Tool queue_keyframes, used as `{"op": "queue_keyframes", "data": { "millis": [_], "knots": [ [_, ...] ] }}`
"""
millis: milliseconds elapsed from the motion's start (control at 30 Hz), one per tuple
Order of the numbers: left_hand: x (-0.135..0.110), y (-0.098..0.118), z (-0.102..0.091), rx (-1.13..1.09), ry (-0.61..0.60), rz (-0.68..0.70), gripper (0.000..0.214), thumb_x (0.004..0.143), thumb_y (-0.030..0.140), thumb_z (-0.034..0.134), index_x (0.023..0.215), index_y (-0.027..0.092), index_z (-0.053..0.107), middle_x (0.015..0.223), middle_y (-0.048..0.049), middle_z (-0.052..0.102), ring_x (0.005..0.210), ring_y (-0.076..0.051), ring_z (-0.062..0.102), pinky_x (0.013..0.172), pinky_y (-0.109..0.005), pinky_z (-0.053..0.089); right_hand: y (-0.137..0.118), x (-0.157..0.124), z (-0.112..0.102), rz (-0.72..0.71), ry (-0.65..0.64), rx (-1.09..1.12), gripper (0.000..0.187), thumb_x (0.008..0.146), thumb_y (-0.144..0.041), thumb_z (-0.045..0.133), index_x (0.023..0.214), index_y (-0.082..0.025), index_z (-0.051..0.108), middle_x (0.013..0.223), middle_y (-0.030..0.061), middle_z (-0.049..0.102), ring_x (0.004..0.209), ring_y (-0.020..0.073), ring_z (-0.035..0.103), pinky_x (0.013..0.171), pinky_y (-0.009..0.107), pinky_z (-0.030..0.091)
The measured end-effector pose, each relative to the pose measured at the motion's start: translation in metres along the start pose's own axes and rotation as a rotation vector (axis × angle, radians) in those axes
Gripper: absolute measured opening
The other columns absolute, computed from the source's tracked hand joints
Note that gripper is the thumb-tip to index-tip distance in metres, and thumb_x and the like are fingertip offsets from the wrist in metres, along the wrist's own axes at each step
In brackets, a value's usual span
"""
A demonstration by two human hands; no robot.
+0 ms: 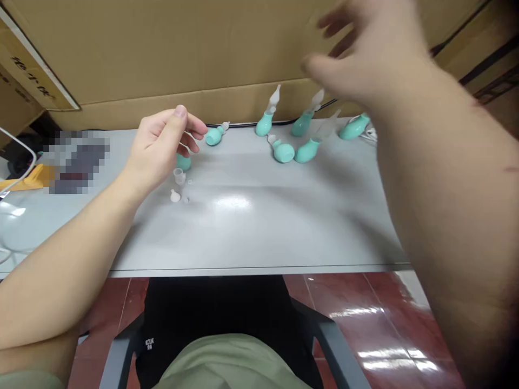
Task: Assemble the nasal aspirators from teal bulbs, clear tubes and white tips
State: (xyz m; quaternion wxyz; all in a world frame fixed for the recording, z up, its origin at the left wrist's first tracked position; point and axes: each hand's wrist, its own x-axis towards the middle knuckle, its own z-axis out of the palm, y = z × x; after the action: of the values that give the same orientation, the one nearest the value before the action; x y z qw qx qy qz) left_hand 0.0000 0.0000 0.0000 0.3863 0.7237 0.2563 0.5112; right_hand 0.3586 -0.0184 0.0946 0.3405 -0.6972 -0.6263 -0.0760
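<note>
My left hand (160,138) hovers over the left part of the table, its fingers loosely curled and apart, with nothing visible in them. Partly behind it is a teal squeeze bulb (184,162). Close below lie a small clear cup-shaped piece (179,175) and a white nozzle tip (175,196). My right hand (360,54), slightly blurred, is raised at the upper right with thumb and fingers spread. Beneath it stand teal bulb nasal aspirators with clear tips, one upright (264,124), another tilted (307,151). One more aspirator (213,136) lies right of my left hand.
A grey table (251,232) spans the view, with a cardboard wall (182,54) along its back. A teal bulb (354,127) lies near my right forearm. At the left are a yellow item (34,177) and white cables. Chair armrests (332,340) flank my lap.
</note>
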Motion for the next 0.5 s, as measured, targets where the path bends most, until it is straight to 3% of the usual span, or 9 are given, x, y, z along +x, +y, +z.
{"op": "queue_keyframes", "data": {
  "millis": [33,100,167,233,333,433,500],
  "knots": [
    [0.000,0.000,0.000,0.000,-0.007,-0.002,0.080,0.115,0.101,0.078,0.096,0.024,0.088,0.100,-0.0096,0.087,0.076,-0.019,0.078,0.068,-0.038,0.055,-0.008,0.007,0.012,0.013,-0.067,-0.018,0.054,0.110,-0.006,0.093,0.088,-0.029,0.050,0.164,0.0127,0.087,0.136,0.0188,0.086,0.130,0.040,0.058],
    [0.000,0.001,0.001,0.005,-0.004,-0.016,0.079,0.115,0.099,0.079,0.096,0.024,0.088,0.100,-0.0097,0.086,0.077,-0.019,0.078,0.069,-0.037,0.056,-0.018,0.021,0.038,0.068,-0.110,-0.038,0.071,0.093,-0.007,0.113,0.083,-0.031,0.047,0.131,0.0052,0.091,0.125,0.0177,0.079,0.114,0.034,0.062],
    [0.000,0.003,0.001,0.018,0.003,-0.033,0.075,0.118,0.095,0.079,0.096,0.024,0.090,0.101,-0.0100,0.087,0.077,-0.020,0.078,0.070,-0.038,0.056,-0.022,0.034,0.063,0.153,-0.093,-0.079,0.081,0.081,0.005,0.116,0.074,-0.033,0.045,0.084,-0.0064,0.071,0.093,0.0134,0.063,0.079,0.026,0.053],
    [-0.001,0.005,0.000,0.046,-0.020,-0.018,0.066,0.118,0.088,0.085,0.097,0.025,0.090,0.101,-0.0078,0.088,0.077,-0.018,0.076,0.072,-0.039,0.058,-0.020,0.044,0.081,0.235,-0.161,-0.173,0.075,0.076,0.016,0.115,0.064,-0.030,0.056,0.060,-0.0115,0.049,0.072,0.0137,0.045,0.056,0.030,0.033],
    [-0.001,0.007,-0.001,0.089,-0.058,0.020,0.049,0.116,0.072,0.093,0.099,0.026,0.088,0.098,-0.0035,0.087,0.079,-0.016,0.075,0.076,-0.038,0.062,-0.013,0.050,0.087,0.173,-0.201,-0.204,0.074,0.070,0.026,0.111,0.058,-0.029,0.063,0.048,-0.0144,0.037,0.058,0.0122,0.035,0.048,0.034,0.022],
    [-0.001,0.007,-0.002,0.139,-0.077,-0.009,0.037,0.119,0.059,0.093,0.107,0.025,0.084,0.101,-0.0044,0.086,0.091,-0.020,0.083,0.085,-0.038,0.069,-0.015,0.030,0.069,-0.059,-0.179,-0.019,0.072,0.071,0.031,0.105,0.059,-0.028,0.065,0.052,-0.0140,0.049,0.054,0.0064,0.038,0.047,0.031,0.025],
    [-0.003,0.005,-0.001,0.173,-0.101,-0.019,0.035,0.118,0.057,0.094,0.119,0.024,0.083,0.112,-0.0070,0.089,0.108,-0.024,0.087,0.097,-0.039,0.074,-0.028,0.001,0.050,-0.143,-0.173,0.203,0.063,0.076,0.027,0.105,0.070,-0.027,0.072,0.060,-0.0125,0.062,0.056,0.0049,0.048,0.049,0.028,0.031]
  ]
}}
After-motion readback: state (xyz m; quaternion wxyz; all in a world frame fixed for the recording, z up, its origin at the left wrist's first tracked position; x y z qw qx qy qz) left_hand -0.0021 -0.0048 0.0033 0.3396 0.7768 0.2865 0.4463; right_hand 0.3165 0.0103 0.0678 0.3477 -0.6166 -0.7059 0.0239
